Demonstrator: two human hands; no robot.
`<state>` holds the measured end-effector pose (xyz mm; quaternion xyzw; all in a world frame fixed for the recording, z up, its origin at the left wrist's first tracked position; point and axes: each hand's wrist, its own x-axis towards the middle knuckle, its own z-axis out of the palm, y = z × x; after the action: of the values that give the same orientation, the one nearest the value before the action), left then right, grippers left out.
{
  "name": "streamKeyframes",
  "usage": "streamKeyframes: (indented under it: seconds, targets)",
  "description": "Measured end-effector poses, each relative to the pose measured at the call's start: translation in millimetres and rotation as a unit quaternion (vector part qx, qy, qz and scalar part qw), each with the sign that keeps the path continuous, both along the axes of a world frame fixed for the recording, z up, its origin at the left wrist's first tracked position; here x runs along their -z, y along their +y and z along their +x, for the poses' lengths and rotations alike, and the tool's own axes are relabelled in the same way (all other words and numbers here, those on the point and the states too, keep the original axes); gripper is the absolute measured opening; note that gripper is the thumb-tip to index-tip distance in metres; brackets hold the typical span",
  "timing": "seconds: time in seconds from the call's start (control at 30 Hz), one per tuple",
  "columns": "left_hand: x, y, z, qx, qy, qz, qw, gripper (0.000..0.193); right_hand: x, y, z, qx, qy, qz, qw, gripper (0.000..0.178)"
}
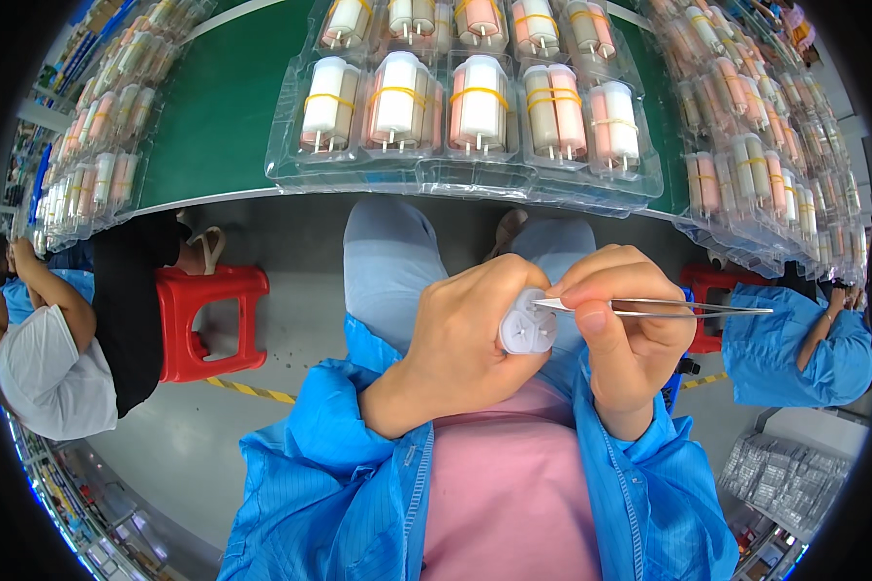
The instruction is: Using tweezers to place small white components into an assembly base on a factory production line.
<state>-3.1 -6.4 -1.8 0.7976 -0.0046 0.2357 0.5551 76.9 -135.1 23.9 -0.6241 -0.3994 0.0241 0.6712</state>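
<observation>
My left hand (pixel 451 329) is wrapped round a white lobed piece (pixel 523 334), held end-up above my lap. Its rounded end looks like several cylinder ends packed together, much like the bundles on the table. The rest of it is hidden in my fist. Between thumb and fingers my right hand (pixel 635 324) pinches a pair of metal tweezers (pixel 717 310). Their tips reach the top of the white end, close to my left thumb and fingers; whether they grip anything there is too small to tell.
Ahead, a clear plastic tray (pixel 475 179) on the green table (pixel 213 126) holds cylinder bundles (pixel 480 97) tied with yellow bands. More filled trays (pixel 746 174) stack at right and left. A red stool (pixel 208 320) and a seated person (pixel 58 358) are at left; another person (pixel 794 339) sits at right.
</observation>
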Motion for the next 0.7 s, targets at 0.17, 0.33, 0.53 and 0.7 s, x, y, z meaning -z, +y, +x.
streamKeyframes:
  seconds: [0.17,0.33,0.53,0.7]
  targets:
    - [0.5,0.1,0.0,-0.003,-0.005,0.002,1.000,0.031,-4.6,-0.3,1.3,-0.013,-0.010,-0.017,1.000,0.010]
    - [0.0,1.8,2.2,-0.011,-0.033,0.029,0.999,0.027,-9.1,3.3,0.4,0.003,-0.032,-0.040,0.999,0.010]
    - [2.5,3.5,2.4,-0.017,-0.042,0.051,0.998,0.025,-11.5,5.8,3.0,-0.001,-0.083,-0.065,0.994,0.011]
    - [3.9,2.5,3.0,-0.039,-0.045,0.100,0.993,0.026,-11.8,5.4,3.9,-0.008,-0.077,-0.069,0.995,0.011]
